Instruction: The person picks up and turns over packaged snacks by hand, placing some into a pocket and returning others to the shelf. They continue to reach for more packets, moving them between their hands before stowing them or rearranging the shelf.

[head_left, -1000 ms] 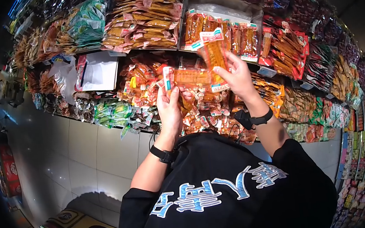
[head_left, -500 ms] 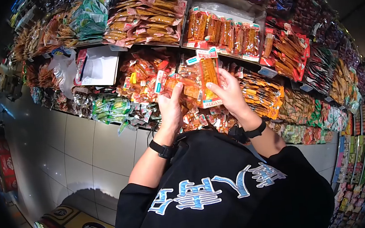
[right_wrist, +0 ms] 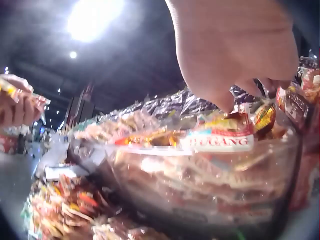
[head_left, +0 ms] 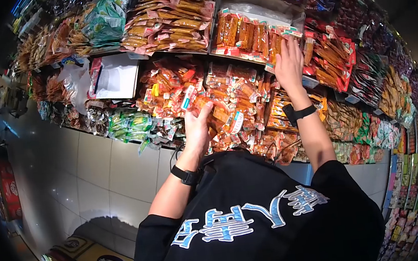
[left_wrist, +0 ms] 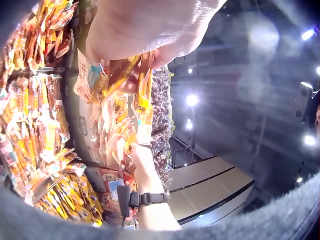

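My left hand [head_left: 197, 131] grips several clear snack packets [head_left: 218, 117] over the lower shelf, thumb on top. Their contents are orange-brown strips; one end reads WUGANG. In the left wrist view, that hand [left_wrist: 150, 30] covers part of the packets [left_wrist: 120, 75]. Farther up and right, my right hand [head_left: 290, 68] reaches into a clear-walled bin [right_wrist: 200, 200] of similar packets [head_left: 244, 32], fingers extended. The right wrist view has its fingertips [right_wrist: 227, 106] right at the top of a WUGANG packet [right_wrist: 220, 142]; they partly hide it.
Pink-labelled packets [head_left: 167, 20] fill the bin to the left, and red packets [head_left: 326, 62] lie to the right. Loose packets [head_left: 164, 89] and yellow ones [head_left: 293, 109] cover the lower tier. A white box [head_left: 117, 79] stands there beside a plastic bag [head_left: 75, 83].
My right hand brought a WUGANG packet to the left hand's packets and let it go there. It has since moved up and right to the bin. The left hand stays nearly in place.
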Demonstrator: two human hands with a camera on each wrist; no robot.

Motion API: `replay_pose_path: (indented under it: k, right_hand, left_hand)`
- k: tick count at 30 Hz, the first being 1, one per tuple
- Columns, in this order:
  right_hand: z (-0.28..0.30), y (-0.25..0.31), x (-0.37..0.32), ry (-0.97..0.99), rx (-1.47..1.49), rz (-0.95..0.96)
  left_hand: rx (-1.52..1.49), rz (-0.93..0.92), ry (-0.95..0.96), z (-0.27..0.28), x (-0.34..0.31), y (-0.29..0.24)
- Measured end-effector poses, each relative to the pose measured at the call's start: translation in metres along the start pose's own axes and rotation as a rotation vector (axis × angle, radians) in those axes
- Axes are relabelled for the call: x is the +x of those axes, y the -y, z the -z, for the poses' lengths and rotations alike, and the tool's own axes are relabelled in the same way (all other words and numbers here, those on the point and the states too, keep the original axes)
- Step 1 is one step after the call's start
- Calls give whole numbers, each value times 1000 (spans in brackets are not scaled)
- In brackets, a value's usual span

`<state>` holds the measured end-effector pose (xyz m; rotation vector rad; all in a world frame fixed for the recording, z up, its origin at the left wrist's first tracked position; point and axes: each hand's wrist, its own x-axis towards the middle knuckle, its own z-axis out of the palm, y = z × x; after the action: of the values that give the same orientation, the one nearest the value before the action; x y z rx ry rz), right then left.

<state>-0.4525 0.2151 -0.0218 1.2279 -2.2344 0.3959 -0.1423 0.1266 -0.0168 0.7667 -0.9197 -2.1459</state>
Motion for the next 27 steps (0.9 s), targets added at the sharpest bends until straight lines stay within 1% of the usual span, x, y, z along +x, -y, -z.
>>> replay_pose_path:
  k: [2, 5, 8, 11, 14, 15, 18, 19, 20, 22, 23, 24, 26, 27]
  right_hand:
    - [-27, -11, -7, 58, 42, -45]
    - [-19, -10, 8, 29, -76, -107]
    - [-14, -18, 30, 75, -155, -133]
    - [-13, -14, 35, 120, -185, -145]
    - [-28, -21, 19, 35, -157, -88]
    - [-32, -21, 11, 28, -108, -98]
    - [-24, -20, -3, 0, -40, -71]
    - [-20, -17, -8, -83, -23, -61]
    - [-15, -13, -17, -73, 85, -63]
    - [19, 21, -29, -59, 301, -60]
    - [33, 42, -40, 31, 551, -26]
    - [49, 63, -50, 140, 719, 73]
    - [77, 105, -68, 286, 843, 224]
    - [80, 120, -76, 322, 924, 212]
  left_hand:
    - [27, 53, -21, 3, -2, 0]
    - [5, 61, -3, 8, 0, 8]
    - [43, 107, 2, 3, -4, 4]
    - [65, 98, 56, 8, 0, 10]
    - [32, 134, 68, 6, -2, 6]
    - [23, 119, 35, 3, -5, 4]
    - [-59, 148, 52, 12, -2, 11]
    - [-27, 153, 71, 17, 0, 16]
    - [6, 157, 93, 21, 3, 21]
    - [46, 151, 120, 16, 4, 19]
    - [59, 110, 140, 14, 6, 20]
    - [73, 71, 161, 13, 7, 23]
    - [78, 27, 203, 11, 10, 27]
    - [78, 23, 228, 11, 11, 27]
